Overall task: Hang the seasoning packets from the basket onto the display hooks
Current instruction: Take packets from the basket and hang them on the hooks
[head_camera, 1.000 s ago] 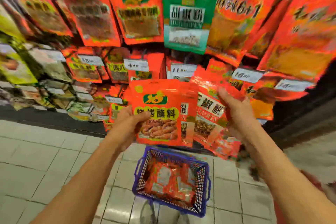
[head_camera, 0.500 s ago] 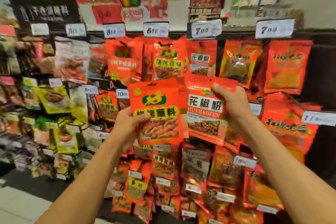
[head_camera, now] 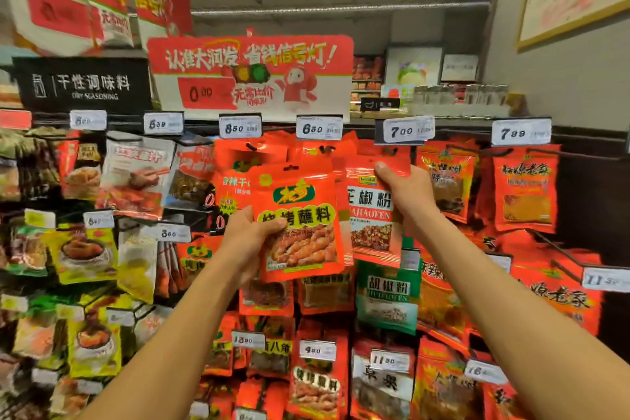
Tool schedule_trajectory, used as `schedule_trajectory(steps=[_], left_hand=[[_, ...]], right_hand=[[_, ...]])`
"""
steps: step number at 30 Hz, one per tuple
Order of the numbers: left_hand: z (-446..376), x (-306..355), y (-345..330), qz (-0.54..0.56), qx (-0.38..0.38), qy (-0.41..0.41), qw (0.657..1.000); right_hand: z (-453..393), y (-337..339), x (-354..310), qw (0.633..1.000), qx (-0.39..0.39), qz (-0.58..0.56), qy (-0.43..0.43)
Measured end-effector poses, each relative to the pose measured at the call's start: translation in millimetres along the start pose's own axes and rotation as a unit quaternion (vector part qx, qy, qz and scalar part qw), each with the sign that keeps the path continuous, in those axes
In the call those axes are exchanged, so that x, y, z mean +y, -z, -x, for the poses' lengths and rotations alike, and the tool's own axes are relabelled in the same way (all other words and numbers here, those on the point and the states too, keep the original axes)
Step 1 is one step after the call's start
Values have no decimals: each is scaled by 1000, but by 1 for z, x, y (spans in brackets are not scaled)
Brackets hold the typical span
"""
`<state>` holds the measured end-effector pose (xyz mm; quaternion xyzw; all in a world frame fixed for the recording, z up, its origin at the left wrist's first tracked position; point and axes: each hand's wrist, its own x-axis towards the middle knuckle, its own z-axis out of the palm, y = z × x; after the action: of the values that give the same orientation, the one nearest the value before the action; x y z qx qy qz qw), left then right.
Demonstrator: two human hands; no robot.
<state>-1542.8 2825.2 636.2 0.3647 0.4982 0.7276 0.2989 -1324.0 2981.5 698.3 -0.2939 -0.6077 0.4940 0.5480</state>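
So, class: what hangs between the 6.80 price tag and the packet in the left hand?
Head view: hooked red packets hang between white 6.80 tag and the barbecue packet the left hand grips.

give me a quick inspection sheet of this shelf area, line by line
surface: pegboard display wall with hooks, packed with hanging packets
job's things: barbecue dip packet in the left hand; huajiao powder packet in the right hand, raised near the 7.00 price tag; basket not in view
clutter: green pepper powder packet and yellow packets on lower hooks
hands: left hand grips its packet's lower left edge; right hand pinches its packet's top
cables: nothing seen
surroundings: dry seasoning sign, red promo sign, jars on the top shelf
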Motion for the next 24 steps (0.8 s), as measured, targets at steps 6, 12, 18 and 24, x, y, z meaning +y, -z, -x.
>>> schedule_trajectory(steps=[6, 12, 18, 24], left_hand=[[-17, -7, -27, 12, -51, 4, 999], [-21, -3, -46, -7, -75, -9, 997], [-20, 3, -50, -3, -79, -6, 997], [-16, 5, -56, 3, -78, -7, 997]], right_hand=[[-26, 37, -10, 996, 91, -17, -9], [-44, 35, -11, 996, 85, 21, -14], [-53, 33, -15, 995, 75, 66, 10], [-67, 29, -3, 993, 88, 76, -16]])
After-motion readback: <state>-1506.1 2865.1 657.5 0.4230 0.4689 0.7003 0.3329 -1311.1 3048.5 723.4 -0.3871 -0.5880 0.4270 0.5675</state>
